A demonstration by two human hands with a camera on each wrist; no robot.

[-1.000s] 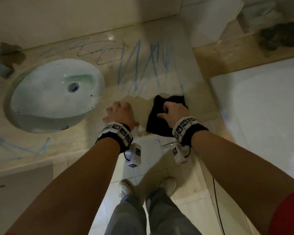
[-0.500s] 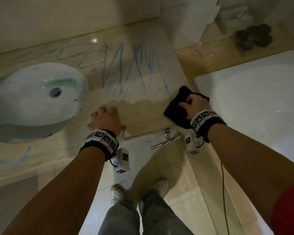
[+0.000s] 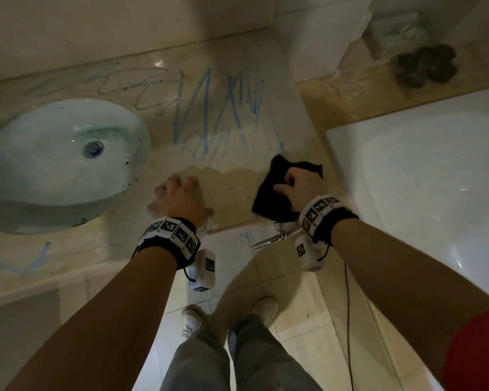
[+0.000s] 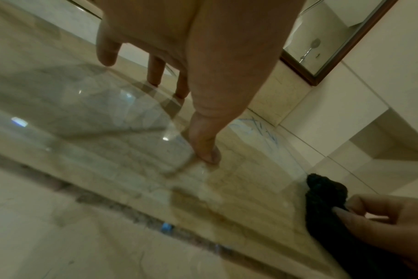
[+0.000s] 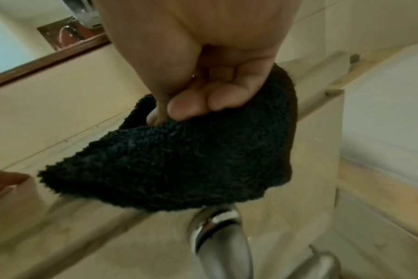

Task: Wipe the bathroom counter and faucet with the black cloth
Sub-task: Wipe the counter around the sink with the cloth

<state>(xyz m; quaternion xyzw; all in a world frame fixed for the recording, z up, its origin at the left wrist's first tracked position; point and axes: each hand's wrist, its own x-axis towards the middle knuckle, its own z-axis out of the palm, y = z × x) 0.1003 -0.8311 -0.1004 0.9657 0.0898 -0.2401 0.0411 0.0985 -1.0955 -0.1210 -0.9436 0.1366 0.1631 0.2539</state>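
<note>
Nearby, right hand (image 3: 302, 184) gripping black cloth (image 3: 274, 190), left hand (image 3: 178, 196) spread beside sink (image 3: 54, 165).

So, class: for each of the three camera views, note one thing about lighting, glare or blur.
Head view: dim and warm, small glare spot on the beige marble counter. Left wrist view: counter edge smeared by blur, ceiling lights reflected. Right wrist view: fluffy black cloth fairly sharp, shiny chrome fixture below it blurred.

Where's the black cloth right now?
In the head view the black cloth lies at the counter's front right corner, gripped by the right hand, right of the left hand.
</note>
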